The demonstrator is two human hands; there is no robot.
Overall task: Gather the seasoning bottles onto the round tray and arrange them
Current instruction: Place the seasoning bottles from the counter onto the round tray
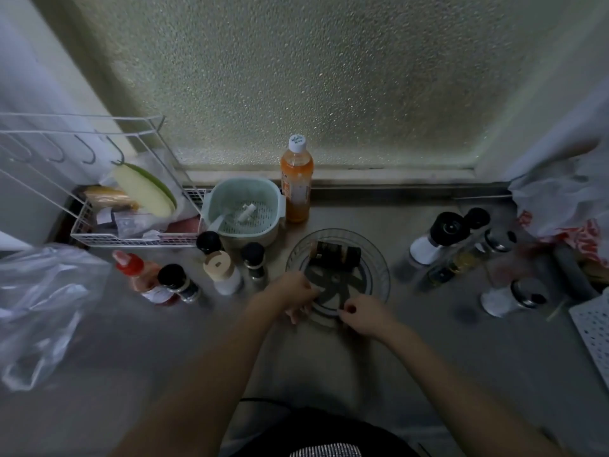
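Both hands low at the tray's near rim: left hand (296,293) curled over the left edge, fingers (295,316) bent, seemingly pinching the rim; right hand (365,313) closed on the front edge, fingertips tucked under. Looked like steadying or turning the tray (379,258) on the table (296,364), not yet fetching. Clear, round tray, dark spoked base showing through. On its far side, dark-capped jars (334,255) lying tipped over, not upright. Left of the tray, well off it: red-capped bottle (131,267), black-capped jar (179,282), beige-lidded shaker (222,272), small dark grinder (253,260). Right, farther apart: white grinder (435,237), oil bottle (461,258), chrome-lidded jar (514,296). Beyond, pale strainer (245,211) and orange drink bottle (296,183) by the window. Gathering barely begun. Next move, probably: release the rim, stand the tipped jars up, reach left for the nearest shaker.
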